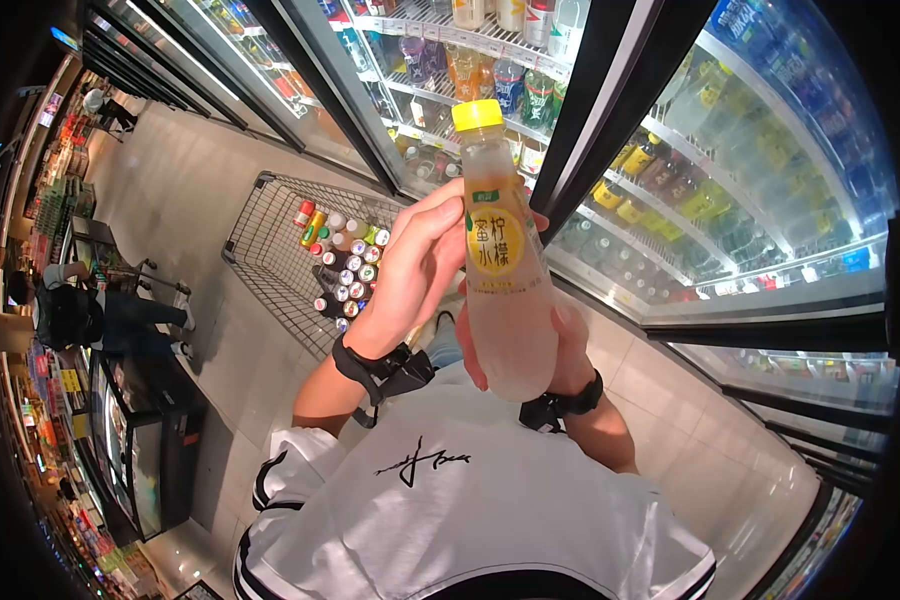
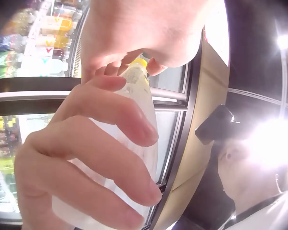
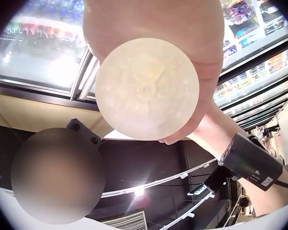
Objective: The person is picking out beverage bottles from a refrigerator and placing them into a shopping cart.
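A tall plastic drink bottle with cloudy pale contents, a yellow cap and a yellow round label faces up in front of the chest, its cap tilted away. My left hand holds its upper part from the left side and behind, a fingertip showing past the far edge. Lower down, my right hand grips the bottle near its base. In the left wrist view, right-hand fingers curl round the bottle, with the left hand beyond, near the cap. The right wrist view looks straight at the bottle's round base.
A wire shopping cart with several bottles and cans stands ahead to the left. Glass-door drink coolers line the front and right, with shelves of bottles behind the dark frames. Another person stands by a cart at far left.
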A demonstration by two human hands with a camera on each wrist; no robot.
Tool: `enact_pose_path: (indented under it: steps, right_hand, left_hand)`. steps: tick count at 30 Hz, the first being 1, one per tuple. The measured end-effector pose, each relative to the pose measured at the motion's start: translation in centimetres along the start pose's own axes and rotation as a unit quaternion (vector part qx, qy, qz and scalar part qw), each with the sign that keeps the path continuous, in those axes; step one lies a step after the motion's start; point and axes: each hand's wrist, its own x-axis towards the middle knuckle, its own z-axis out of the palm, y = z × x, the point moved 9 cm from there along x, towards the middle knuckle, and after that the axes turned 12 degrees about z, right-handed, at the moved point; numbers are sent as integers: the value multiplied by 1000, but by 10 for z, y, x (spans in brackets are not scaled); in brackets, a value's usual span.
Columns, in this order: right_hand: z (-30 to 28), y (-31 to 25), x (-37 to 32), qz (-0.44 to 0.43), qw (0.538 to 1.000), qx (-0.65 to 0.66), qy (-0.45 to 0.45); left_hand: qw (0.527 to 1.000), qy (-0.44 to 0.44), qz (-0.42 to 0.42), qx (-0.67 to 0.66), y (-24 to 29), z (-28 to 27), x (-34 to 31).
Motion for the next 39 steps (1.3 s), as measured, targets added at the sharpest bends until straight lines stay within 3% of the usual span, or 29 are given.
enact_pose_path:
  steps: [27, 39]
  right_hand:
    - [-10, -5, -15, 34, 998, -47, -2]
    - [-5, 4, -21, 29, 999, -27, -13]
  left_hand:
    - [995, 5, 27, 93, 1, 18, 1]
    - [993, 46, 25, 110, 0, 16, -12]
